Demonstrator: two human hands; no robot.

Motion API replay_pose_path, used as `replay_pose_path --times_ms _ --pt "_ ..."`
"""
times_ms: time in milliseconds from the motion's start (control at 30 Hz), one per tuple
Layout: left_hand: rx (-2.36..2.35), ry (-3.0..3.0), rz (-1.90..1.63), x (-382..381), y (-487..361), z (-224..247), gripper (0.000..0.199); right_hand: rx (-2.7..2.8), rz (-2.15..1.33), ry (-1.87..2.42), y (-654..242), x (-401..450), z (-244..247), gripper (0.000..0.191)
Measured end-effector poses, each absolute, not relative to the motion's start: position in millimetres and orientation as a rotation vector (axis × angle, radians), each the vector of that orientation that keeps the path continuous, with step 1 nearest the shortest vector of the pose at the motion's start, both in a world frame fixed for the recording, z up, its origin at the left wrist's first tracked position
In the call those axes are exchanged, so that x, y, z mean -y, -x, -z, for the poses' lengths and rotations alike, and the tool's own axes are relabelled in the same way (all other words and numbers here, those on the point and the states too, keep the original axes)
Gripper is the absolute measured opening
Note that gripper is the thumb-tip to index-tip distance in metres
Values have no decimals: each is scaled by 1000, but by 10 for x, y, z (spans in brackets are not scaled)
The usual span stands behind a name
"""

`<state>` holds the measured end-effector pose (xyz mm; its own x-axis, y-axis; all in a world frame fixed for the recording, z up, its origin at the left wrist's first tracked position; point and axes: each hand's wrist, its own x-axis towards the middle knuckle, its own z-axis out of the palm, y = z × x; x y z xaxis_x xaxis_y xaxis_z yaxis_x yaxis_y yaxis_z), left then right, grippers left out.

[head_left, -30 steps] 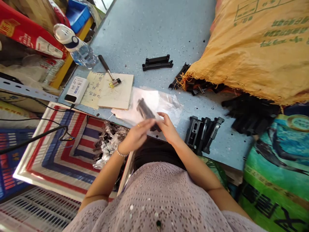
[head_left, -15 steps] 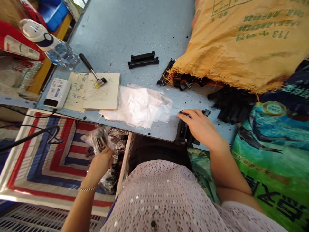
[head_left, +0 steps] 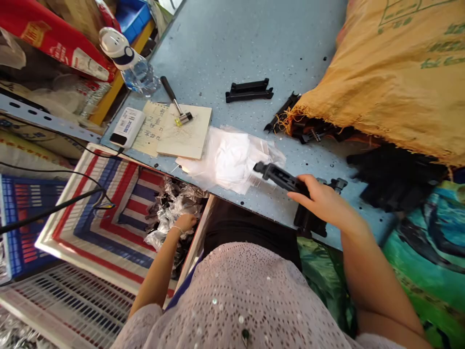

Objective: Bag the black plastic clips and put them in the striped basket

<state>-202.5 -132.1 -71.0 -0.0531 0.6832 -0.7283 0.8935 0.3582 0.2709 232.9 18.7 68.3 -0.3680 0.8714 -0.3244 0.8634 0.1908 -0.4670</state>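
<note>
My right hand (head_left: 323, 201) is closed on one end of a long black plastic part (head_left: 281, 177) with a slot along it, raised above the table's front edge. Below that hand, more black parts (head_left: 308, 220) lie together at the edge. The free end of the held part reaches over a pile of clear plastic bags (head_left: 232, 160) with white paper in them. My left hand (head_left: 186, 223) is down in a striped basket (head_left: 90, 213), against bagged black parts (head_left: 165, 225); its fingertips are hidden, and I cannot tell what it grips.
Two black parts (head_left: 249, 90) lie mid-table. An orange woven sack (head_left: 385, 82) spills black parts (head_left: 403, 179) at the right. On the left are a hammer (head_left: 170, 92), a pad (head_left: 187, 140), a white device (head_left: 128, 127) and a water bottle (head_left: 140, 75).
My right hand has lifted a black part off the group at the edge. My left hand has moved deeper among the bagged parts in the basket. The view has shifted left.
</note>
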Motion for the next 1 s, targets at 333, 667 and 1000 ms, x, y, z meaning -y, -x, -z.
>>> replay_pose_path --times_ms 333,667,1000 --pt "-1791 -1156 -1232 220 1528 -181 25 999 -1960 1124 -1457 71 -568 44" --pt "-1428 -1212 -1272 90 1263 -476 28 713 -2152 809 -837 -110 -591 37" --pt "-1790 -1884 -1000 195 1389 -373 35 1321 -1745 1001 -1148 9 -419 57"
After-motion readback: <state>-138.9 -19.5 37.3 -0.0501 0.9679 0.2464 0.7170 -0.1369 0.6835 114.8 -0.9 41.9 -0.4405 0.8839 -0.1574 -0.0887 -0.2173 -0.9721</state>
